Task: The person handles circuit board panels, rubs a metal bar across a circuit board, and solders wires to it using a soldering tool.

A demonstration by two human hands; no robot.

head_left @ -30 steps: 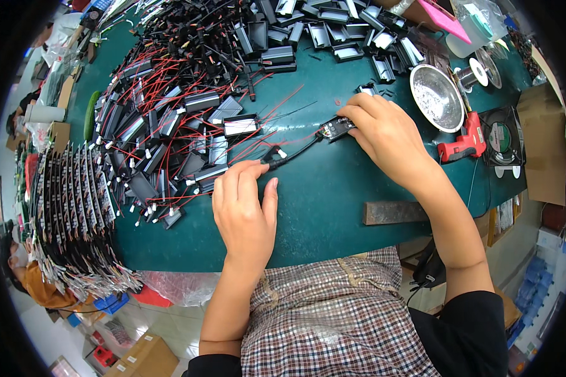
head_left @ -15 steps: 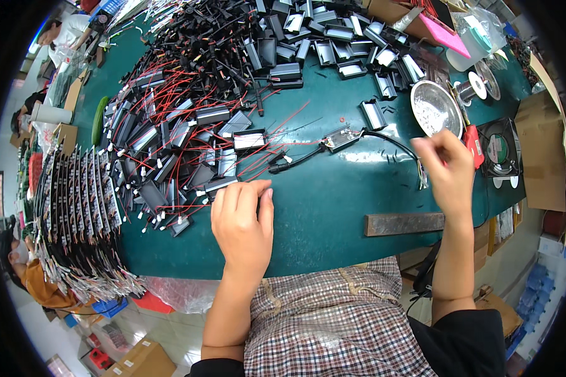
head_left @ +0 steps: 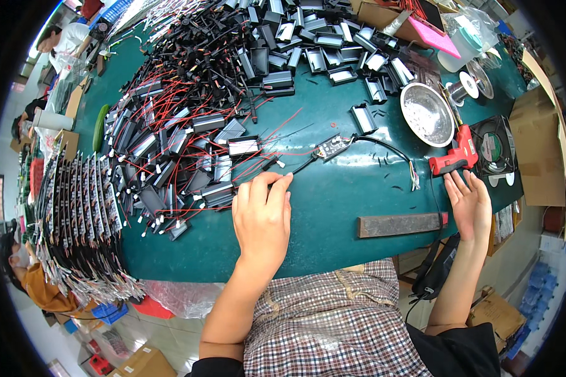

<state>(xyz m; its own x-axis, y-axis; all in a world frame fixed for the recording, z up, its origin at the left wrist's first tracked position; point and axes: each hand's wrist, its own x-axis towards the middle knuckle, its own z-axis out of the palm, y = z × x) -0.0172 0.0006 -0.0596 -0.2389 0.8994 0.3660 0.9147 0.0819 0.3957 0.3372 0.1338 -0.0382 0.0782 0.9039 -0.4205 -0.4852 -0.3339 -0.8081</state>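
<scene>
My left hand (head_left: pixel 261 210) is closed, thumb and fingers pinching a black cable (head_left: pixel 305 165) that hides under the fingertips. From there the cable runs to a small circuit board (head_left: pixel 333 147) lying on the green table. Another black cable (head_left: pixel 387 146) leaves the board's right end and finishes in bare coloured wires. Over on the right, my right hand (head_left: pixel 470 204) has its fingers stretched out and palm partly turned up. Its fingertips are at the lower side of the handle of a red soldering gun (head_left: pixel 457 152); whether they press on it I cannot tell.
A metal bowl (head_left: pixel 427 114), a solder spool (head_left: pixel 462 90) and a black fan (head_left: pixel 495 147) surround the gun. A dark metal bar (head_left: pixel 399 225) lies near the front edge. Grey housings (head_left: pixel 327 39), red wires (head_left: pixel 160 103) and stacked board strips (head_left: pixel 78 201) crowd the left and back.
My right hand has come down and its fingers have straightened at the gun, whose handle now lies more sideways. My left hand has moved right onto the cable, and the board has shifted and tilted.
</scene>
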